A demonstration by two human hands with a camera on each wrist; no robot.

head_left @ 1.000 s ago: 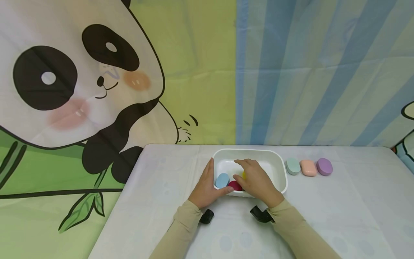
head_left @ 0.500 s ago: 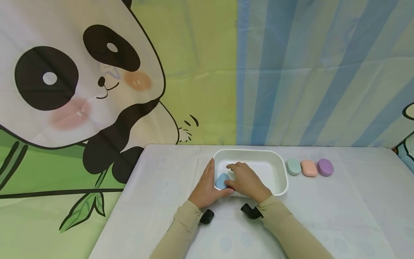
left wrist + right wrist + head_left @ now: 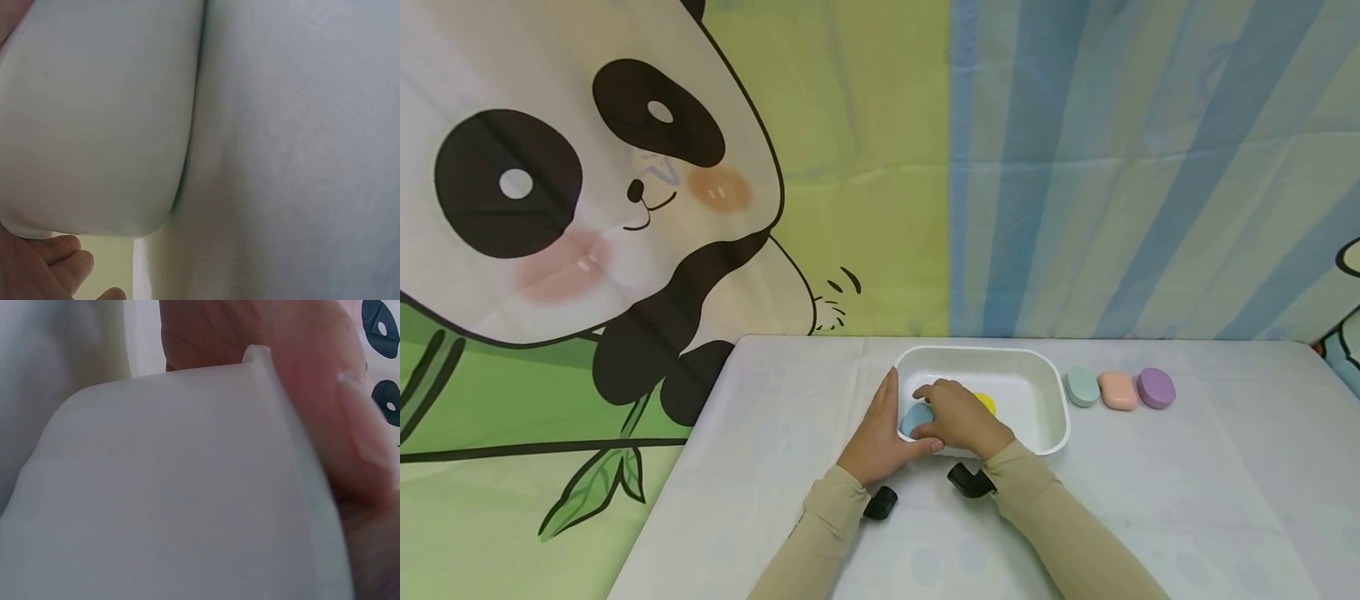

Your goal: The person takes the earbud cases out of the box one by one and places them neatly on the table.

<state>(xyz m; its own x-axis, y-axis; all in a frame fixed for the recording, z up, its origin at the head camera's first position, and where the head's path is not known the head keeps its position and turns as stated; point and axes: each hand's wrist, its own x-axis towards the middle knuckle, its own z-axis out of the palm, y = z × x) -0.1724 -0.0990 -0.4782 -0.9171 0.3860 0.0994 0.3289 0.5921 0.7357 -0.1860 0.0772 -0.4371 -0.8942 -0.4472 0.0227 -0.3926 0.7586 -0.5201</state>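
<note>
A white tub [image 3: 1037,355] stands on the table. My left hand [image 3: 877,428] holds its near left corner, fingers flat along the side wall and thumb hooked over the front rim. The right wrist view shows that thumb [image 3: 340,419] pressed on the tub's rim [image 3: 269,369]. My right hand [image 3: 952,413] reaches into the tub's left end, its fingers curled over a blue oval piece [image 3: 912,419]. A yellow piece [image 3: 986,403] lies in the tub just right of that hand. In the left wrist view only the tub's outer wall [image 3: 94,125] and my fingertips [image 3: 59,269] show.
Three oval pieces lie in a row right of the tub: pale green [image 3: 1082,387], peach [image 3: 1117,390], purple [image 3: 1155,387]. A pale cloth covers the table [image 3: 1187,500]. A panda and striped curtain [image 3: 850,167] hangs right behind the table's far edge.
My right hand has slid left inside the tub, from above the yellow and red pieces to the blue one. The yellow piece now shows; the red one is hidden. My left hand stayed.
</note>
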